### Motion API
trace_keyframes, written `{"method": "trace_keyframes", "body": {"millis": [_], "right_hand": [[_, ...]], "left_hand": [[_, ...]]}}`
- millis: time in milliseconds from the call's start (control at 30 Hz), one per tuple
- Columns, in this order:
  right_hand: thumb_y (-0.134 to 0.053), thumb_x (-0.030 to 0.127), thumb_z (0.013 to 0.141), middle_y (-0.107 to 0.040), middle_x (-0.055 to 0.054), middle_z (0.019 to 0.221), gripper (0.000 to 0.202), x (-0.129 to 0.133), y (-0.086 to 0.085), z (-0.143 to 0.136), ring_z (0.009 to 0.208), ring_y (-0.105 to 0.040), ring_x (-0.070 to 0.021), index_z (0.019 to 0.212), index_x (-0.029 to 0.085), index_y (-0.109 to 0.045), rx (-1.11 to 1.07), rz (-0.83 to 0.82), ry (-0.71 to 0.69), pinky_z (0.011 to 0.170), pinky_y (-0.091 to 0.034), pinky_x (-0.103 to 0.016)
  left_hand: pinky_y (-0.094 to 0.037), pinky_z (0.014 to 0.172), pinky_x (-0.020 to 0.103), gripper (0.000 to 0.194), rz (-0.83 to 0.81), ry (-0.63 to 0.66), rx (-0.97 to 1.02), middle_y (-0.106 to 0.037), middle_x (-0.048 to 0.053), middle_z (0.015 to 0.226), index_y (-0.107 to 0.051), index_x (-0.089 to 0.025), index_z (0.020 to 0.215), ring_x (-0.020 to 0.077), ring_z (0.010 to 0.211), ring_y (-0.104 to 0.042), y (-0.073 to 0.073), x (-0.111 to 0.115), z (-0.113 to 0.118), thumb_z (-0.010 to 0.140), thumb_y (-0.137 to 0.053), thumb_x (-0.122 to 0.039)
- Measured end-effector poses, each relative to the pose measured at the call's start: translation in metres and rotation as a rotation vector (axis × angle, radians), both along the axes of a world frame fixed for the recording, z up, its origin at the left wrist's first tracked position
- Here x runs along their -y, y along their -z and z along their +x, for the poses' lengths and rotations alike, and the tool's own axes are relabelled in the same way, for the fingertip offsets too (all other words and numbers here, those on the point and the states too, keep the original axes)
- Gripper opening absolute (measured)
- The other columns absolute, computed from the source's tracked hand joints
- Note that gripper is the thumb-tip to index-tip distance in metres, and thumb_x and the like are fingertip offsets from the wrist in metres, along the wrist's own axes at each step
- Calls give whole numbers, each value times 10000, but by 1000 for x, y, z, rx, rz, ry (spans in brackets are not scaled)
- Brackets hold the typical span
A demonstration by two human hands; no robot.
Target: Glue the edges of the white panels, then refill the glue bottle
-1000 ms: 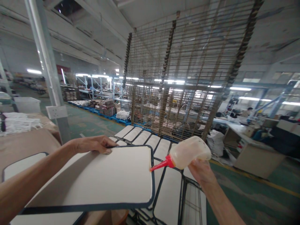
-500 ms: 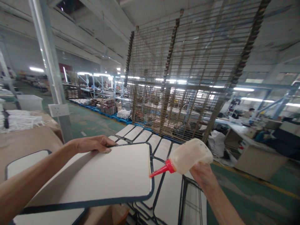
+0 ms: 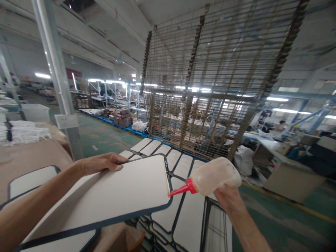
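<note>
At four o'clock, the right hand (image 3: 227,193) is wrapped round a squeeze bottle (image 3: 216,175), the fingers mostly hidden; the bottle is tipped, presumably so that its red nozzle (image 3: 181,190) can be directed at the dark edging (image 3: 131,216) of a pale panel (image 3: 126,190). Whether the tip touches cannot be told. The panel is spread across seven o'clock and pinched at its far edge by the left hand (image 3: 108,163), at eight o'clock, seemingly so that it is steadied and its near-nozzle end left unobstructed. Beyond it, similar panels (image 3: 190,217) are laid in rows towards five o'clock, perhaps so that their faces are left exposed. At two o'clock, a wire rack (image 3: 194,50) is stood.
</note>
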State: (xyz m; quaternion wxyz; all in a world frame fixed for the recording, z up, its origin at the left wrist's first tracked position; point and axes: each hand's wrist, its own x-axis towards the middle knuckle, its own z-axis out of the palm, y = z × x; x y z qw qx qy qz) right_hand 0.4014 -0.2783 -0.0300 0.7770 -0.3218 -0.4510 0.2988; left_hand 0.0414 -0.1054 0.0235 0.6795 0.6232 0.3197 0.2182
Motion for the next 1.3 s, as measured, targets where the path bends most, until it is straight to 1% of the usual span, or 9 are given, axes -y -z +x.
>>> {"method": "trace_keyframes", "body": {"millis": [67, 133, 300, 467, 600, 867, 1033, 1167, 1300], "right_hand": [[-849, 412, 481, -740, -106, 726, 630, -1, 3, 0, 652, -687, -293, 1053, 202, -688, -12, 4, 25, 666, -574, -494], [-850, 389, 481, -742, -108, 751, 642, -3, 6, 0, 659, -687, -291, 1072, 205, -679, -31, 7, 44, 666, -573, -489], [-838, 382, 515, -744, -91, 841, 670, -4, 17, -7, 722, -688, -259, 1137, 232, -640, -85, 23, 171, 716, -570, -434], [-819, 316, 568, -732, -70, 853, 578, -3, 24, -19, 706, -667, -196, 1111, 223, -644, -110, 50, 333, 703, -564, -346], [-809, 310, 589, -721, -65, 904, 579, -6, 26, -24, 745, -667, -186, 1132, 218, -627, -137, 83, 408, 753, -554, -350], [-788, 288, 636, -714, -85, 985, 607, -17, 33, -27, 872, -677, -230, 1200, 198, -583, -138, 112, 447, 778, -559, -376], [-793, 241, 615, -719, -64, 951, 553, -21, 34, -33, 795, -681, -195, 1135, 180, -613, -155, 106, 450, 777, -561, -351], [-809, 223, 597, -716, -38, 930, 520, -23, 35, -37, 811, -674, -172, 1084, 186, -631, -194, 110, 430, 803, -544, -310], [-810, 256, 604, -714, -40, 901, 497, -24, 37, -40, 820, -671, -191, 1062, 185, -632, -178, 90, 441, 810, -541, -346]], "left_hand": [[-502, 634, 274, 373, 8, 185, -67, -730, 133, 872, -710, -74, 1015, 285, 800, -667, 4, -1, -2, 695, -742, -262], [-505, 656, 280, 398, 41, 230, -64, -726, 141, 919, -693, -82, 1068, 280, 811, -670, 8, -3, -4, 745, -703, -315], [-517, 687, 293, 410, 26, 162, -14, -730, 128, 949, -682, -113, 1110, 267, 801, -680, 23, -7, -6, 749, -709, -307], [-534, 707, 299, 427, -9, 121, 45, -736, 123, 966, -679, -127, 1128, 251, 786, -693, 46, -15, -3, 742, -720, -304], [-540, 733, 288, 410, -27, 85, 97, -741, 99, 976, -686, -154, 1121, 236, 811, -699, 61, -22, 1, 739, -730, -296], [-552, 718, 274, 371, -63, 29, 161, -750, 96, 949, -712, -183, 1078, 238, 806, -710, 78, -25, 15, 727, -744, -300], [-556, 686, 272, 403, -86, -32, 180, -755, 93, 919, -704, -173, 1090, 241, 776, -713, 89, -30, 20, 712, -759, -302], [-556, 658, 266, 404, -87, -57, 189, -756, 92, 906, -711, -174, 1068, 235, 749, -712, 91, -30, 25, 692, -776, -304], [-557, 664, 262, 376, -105, -48, 213, -755, 92, 909, -716, -179, 1044, 219, 741, -710, 90, -28, 31, 695, -776, -306]]}}
